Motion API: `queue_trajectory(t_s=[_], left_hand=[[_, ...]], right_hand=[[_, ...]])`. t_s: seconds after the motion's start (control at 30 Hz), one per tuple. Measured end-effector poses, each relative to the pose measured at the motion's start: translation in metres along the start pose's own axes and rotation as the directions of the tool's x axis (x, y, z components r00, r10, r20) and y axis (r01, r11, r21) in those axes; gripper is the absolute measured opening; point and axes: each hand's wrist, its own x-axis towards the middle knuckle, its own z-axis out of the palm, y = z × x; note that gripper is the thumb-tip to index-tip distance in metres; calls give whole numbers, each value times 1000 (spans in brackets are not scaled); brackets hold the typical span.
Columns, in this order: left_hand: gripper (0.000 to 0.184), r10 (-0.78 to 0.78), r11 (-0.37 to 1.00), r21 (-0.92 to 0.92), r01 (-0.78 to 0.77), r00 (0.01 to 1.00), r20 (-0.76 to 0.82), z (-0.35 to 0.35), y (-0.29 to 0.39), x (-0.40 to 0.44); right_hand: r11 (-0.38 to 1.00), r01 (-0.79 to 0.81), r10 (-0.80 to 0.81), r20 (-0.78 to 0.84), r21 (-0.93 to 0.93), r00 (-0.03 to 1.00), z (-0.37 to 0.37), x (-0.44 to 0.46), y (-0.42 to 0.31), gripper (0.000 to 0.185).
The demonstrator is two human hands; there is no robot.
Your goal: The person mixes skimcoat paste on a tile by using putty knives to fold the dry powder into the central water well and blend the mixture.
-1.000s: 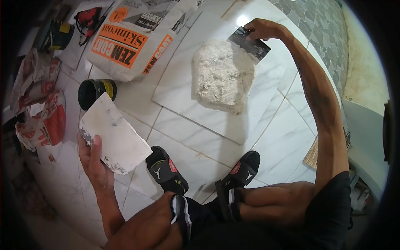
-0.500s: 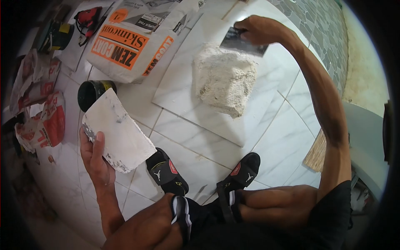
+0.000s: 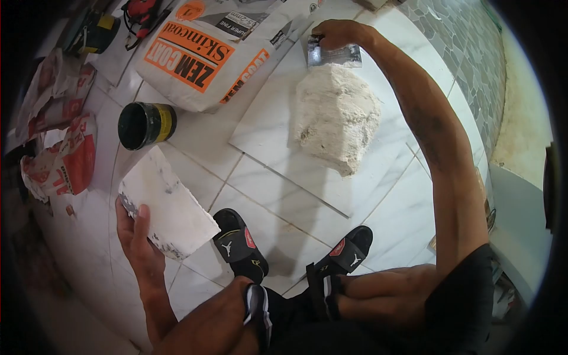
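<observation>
A pile of off-white skimcoat powder (image 3: 338, 115) lies heaped on a loose white marbled tile (image 3: 272, 139). At the pile's far edge my right hand (image 3: 338, 34) is closed on a metal scraper blade (image 3: 331, 57), whose lower edge meets the powder. My left hand (image 3: 141, 239) grips a flat rectangular plate (image 3: 168, 204) by its left side, thumb on top. White residue coats most of the plate, with darker patches along its edges. It is held over the floor, left of my sandalled foot.
A Zemcoat Skimcoat bag (image 3: 204, 53) stands beside the loose tile. A dark green bucket (image 3: 139, 125) sits below it. Crumpled red-and-white bags (image 3: 68, 157) lie at left, with another bucket (image 3: 92, 32) and a red tool (image 3: 139, 15) beyond. My black sandals (image 3: 239, 242) rest on the tiled floor.
My right hand has moved the scraper leftward along the pile's far edge, and the heap looks more gathered. The plate in my left hand has stayed nearly still. The view has shifted slightly.
</observation>
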Motion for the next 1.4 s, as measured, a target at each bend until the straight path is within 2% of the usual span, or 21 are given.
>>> queue_trajectory(t_s=[0.03, 0.17, 0.27, 0.37, 0.4, 0.43, 0.5, 0.6, 0.63, 0.77, 0.8, 0.9, 0.93, 1.07, 1.17, 1.27, 1.37, 1.4], left_hand=[[52, 3, 1000, 1, -3, 1000, -1, -1, 0, 0], [52, 2, 1000, 20, -3, 1000, 15, 2, 2, 0], [52, 20, 1000, 20, -21, 999, 28, 6, 4, 3], [51, 27, 999, 19, -28, 998, 64, 13, 9, 6], [51, 26, 999, 19, -28, 997, 76, 14, 10, 7], [50, 39, 999, -15, -38, 994, 99, 14, 8, 9], [47, 70, 995, -82, -59, 988, 140, 13, 1, 16], [45, 56, 992, -118, -43, 992, 112, 19, 3, 16], [45, 56, 991, -125, -40, 991, 123, 19, 3, 15], [45, 87, 988, -137, -67, 985, 147, 19, 4, 10], [45, 94, 988, -134, -75, 986, 140, 18, 5, 7], [46, 91, 991, -112, -78, 989, 120, 8, 1, 1], [46, 80, 992, -109, -69, 992, 101, 6, 1, -1], [48, 36, 996, -86, -31, 998, 50, -1, -1, -6], [48, 37, 997, -74, -34, 998, 42, -3, 0, -5], [49, 42, 997, -69, -39, 998, 41, -2, 2, -2], [49, 47, 997, -68, -43, 997, 56, -2, 0, 3], [50, 49, 997, -68, -45, 997, 65, -1, -1, 5]], right_hand=[[1000, 15, -15, 17, -23, 1000, 0, 0, -7, 44], [988, 154, -156, -83, -29, 984, -3, -9, -9, 36], [983, 165, -173, -104, -82, 979, -19, -43, -23, 26], [984, 180, -180, -141, -13, 974, -6, -68, -18, 19], [972, 236, -232, -170, 4, 958, -1, -82, -20, 19], [974, 226, -223, -151, 1, 963, 2, -96, -23, 18], [970, 213, -220, -55, -117, 974, -7, -117, -33, 17], [993, 116, -116, -89, -7, 989, -17, -104, -28, 16], [978, 208, -210, -226, -36, 951, -17, -94, -25, 16], [976, 202, -216, -280, -79, 935, -9, -31, -13, 25], [975, 203, -220, -276, -88, 936, -10, -22, -22, 28], [976, 194, -204, -103, -97, 974, -6, -3, -46, 37], [965, 242, -250, -70, -104, 966, 1, 7, -49, 40], [936, 335, -334, 32, -105, 942, 10, 13, -79, 35], [926, 328, -321, 69, -185, 945, -1, 3, -93, 33], [938, 306, -305, 31, -163, 952, -6, -20, -91, 26], [922, 344, -373, -175, -176, 911, 3, -58, -74, 19], [905, 369, -409, -194, -213, 892, 7, -71, -71, 18]])
